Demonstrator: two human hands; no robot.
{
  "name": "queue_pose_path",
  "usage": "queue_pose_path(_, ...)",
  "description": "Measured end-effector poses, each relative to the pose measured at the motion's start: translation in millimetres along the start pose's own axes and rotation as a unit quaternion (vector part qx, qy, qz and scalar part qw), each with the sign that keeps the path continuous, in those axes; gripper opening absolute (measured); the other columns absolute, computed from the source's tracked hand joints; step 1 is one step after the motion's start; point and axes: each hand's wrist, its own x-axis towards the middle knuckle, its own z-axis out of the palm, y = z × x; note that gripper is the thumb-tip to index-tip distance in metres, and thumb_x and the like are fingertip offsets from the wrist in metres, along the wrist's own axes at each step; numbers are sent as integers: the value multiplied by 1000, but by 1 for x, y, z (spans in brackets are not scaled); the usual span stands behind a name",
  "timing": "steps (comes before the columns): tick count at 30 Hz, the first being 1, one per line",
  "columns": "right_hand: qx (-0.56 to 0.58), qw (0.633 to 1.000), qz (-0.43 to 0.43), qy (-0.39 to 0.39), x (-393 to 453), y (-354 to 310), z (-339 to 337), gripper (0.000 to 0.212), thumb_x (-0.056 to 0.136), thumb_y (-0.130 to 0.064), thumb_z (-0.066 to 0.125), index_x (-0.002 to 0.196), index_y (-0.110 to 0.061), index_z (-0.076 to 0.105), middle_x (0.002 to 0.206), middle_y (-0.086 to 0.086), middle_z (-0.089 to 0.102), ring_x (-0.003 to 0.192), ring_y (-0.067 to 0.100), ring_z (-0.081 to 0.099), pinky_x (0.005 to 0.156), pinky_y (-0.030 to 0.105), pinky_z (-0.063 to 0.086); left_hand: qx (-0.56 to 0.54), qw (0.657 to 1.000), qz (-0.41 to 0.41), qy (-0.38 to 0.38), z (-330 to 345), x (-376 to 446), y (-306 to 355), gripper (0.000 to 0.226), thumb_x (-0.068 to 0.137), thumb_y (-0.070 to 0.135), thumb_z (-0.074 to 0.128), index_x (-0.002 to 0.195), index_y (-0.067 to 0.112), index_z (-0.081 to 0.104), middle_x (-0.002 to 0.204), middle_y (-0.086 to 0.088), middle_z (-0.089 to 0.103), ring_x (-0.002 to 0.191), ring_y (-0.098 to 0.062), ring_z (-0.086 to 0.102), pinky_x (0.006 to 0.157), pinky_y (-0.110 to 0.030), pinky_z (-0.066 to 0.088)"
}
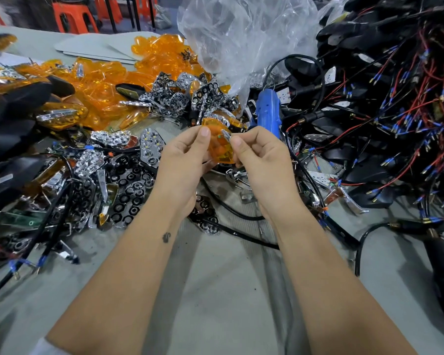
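Over the table [215, 290], left hand [182, 160] and right hand [262, 162] pinch one amber lens [221, 147] (chrome bit [226, 135] showing).

my left hand [182, 160], right hand [262, 162]: bare, short nails | left forearm [139, 265]: small dark tattoo [166, 237] | upper left arm: white sleeve [40, 347] edge

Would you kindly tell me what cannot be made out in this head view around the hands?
Head view:
- Orange translucent plastic lens cover: its sides are hidden by the left hand and right hand.
- Small silvery piece at the right thumb: too small to identify.
- Blue plastic power tool: lower end hidden behind the right hand.
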Motion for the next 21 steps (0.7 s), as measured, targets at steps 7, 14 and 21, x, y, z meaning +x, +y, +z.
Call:
queue_pose_path(7, -118, 987, -92, 52, -3, 0, 11, 13, 95, -13, 61, 84, -19, 61, 77, -12, 60, 76, 7, 56, 73, 23, 46, -38, 999, -5, -16, 4, -1, -1, 12, 94, 26, 62, 97, 17, 69, 94, -8, 68, 88, -20, 61, 72, -24, 52)
queue_pose_path(14, -93, 991, -91, 34, -5, 1, 16, 20, 95, -8, 61, 80, -20, 56, 81, 0, 62, 78, 12, 53, 74, 30, 47, -89, 995, 32, -21, 3, -2, 0, 11, 80, 17, 68, 91, 14, 68, 81, -1, 66, 70, -9, 55, 62, -14, 50)
queue_pose_path(21, -80, 995, -60, 29, -4, 0, 14, 6, 93, -9, 67, 87, -11, 69, 85, -2, 65, 77, 7, 57, 75, 24, 46, -84, 996, 27, -2, 7, -2, -2, 8, 95, 7, 59, 91, 13, 63, 77, -2, 66, 69, -12, 61, 70, -21, 55)
